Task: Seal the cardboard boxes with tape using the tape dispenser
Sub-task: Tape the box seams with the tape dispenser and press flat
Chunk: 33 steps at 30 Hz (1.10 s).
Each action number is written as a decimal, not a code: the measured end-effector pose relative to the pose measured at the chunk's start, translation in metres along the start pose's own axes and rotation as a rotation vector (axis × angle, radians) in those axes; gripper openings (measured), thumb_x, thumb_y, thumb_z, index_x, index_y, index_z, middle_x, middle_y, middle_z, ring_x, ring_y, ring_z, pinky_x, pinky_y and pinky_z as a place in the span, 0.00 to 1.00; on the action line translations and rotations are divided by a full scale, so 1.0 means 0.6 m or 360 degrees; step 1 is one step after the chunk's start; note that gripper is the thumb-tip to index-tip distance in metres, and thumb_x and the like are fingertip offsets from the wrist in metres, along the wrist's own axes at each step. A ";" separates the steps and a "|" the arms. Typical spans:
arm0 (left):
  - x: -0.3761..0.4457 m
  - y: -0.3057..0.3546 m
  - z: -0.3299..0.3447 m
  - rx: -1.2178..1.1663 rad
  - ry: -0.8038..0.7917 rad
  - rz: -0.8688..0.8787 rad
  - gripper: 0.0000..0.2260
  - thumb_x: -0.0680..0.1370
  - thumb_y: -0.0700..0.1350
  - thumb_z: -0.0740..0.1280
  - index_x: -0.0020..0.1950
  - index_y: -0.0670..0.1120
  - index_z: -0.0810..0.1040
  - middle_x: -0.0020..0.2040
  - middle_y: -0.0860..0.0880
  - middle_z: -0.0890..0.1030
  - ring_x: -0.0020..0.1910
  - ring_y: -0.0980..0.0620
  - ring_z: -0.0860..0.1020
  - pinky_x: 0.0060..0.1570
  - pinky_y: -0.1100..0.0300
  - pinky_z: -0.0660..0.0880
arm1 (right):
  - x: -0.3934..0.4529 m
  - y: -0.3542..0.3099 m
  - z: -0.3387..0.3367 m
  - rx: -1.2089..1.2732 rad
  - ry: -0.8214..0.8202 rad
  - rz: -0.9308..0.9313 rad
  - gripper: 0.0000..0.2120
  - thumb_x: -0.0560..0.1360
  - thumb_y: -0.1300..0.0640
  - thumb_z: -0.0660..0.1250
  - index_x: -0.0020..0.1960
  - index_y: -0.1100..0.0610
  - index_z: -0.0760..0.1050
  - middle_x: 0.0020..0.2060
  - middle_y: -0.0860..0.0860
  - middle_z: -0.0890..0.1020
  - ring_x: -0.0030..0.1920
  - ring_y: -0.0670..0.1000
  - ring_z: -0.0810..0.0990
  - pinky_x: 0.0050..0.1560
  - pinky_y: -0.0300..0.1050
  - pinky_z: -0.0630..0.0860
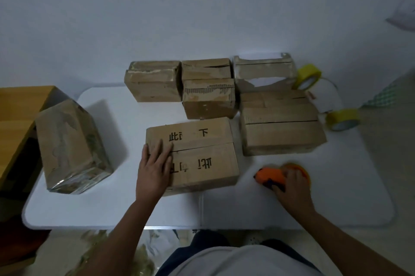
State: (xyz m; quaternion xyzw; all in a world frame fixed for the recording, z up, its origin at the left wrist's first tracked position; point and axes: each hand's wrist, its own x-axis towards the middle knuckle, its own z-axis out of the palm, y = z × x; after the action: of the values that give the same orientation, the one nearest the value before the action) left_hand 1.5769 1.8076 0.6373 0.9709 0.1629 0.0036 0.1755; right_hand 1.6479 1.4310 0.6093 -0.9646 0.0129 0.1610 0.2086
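Slippage is threatening at frame centre, where the left hand (155,171) is pressing flat-fingered on the printed box (202,156) while the right hand (292,182) is gripping the orange tape dispenser (269,177) at lower right, seam untaped.

Bare table (125,132) between taped box (71,147) and printed box (202,154), boxes crowding behind

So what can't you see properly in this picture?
Head view only:
- Tape roll inside the orange tape dispenser: covered by the right hand gripping it.
- Inside the printed cardboard box: flaps closed, left hand resting on top.
- Back row boxes: lower parts hidden by boxes in front.
- Wooden furniture: cut off by the left edge.
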 end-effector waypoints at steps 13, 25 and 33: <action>0.011 0.019 -0.005 0.0142 -0.0101 0.0190 0.28 0.82 0.58 0.39 0.79 0.51 0.56 0.79 0.49 0.60 0.80 0.47 0.49 0.78 0.46 0.45 | 0.025 0.052 0.000 -0.0155 -0.0128 -0.0114 0.09 0.81 0.55 0.57 0.57 0.57 0.72 0.49 0.55 0.78 0.47 0.54 0.77 0.48 0.47 0.72; 0.024 0.015 -0.014 0.0103 -0.0099 0.0387 0.29 0.81 0.61 0.36 0.78 0.50 0.58 0.77 0.48 0.63 0.79 0.46 0.53 0.78 0.44 0.50 | 0.041 -0.220 -0.167 0.0785 0.0159 -0.0541 0.19 0.83 0.48 0.50 0.44 0.59 0.71 0.31 0.52 0.76 0.30 0.49 0.74 0.31 0.42 0.67; 0.044 0.015 -0.042 -0.0009 -0.0163 0.0343 0.21 0.84 0.53 0.53 0.78 0.56 0.60 0.79 0.54 0.55 0.80 0.46 0.49 0.77 0.45 0.49 | 0.033 -0.339 -0.121 0.0769 -0.0080 -0.0769 0.26 0.75 0.35 0.52 0.52 0.55 0.76 0.40 0.47 0.82 0.39 0.42 0.80 0.36 0.36 0.75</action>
State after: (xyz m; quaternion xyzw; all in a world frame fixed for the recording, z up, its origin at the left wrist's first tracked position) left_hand 1.6032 1.8165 0.6630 0.9812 0.0485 -0.0266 0.1850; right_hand 1.7076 1.5882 0.7464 -0.8582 -0.1834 0.1228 0.4634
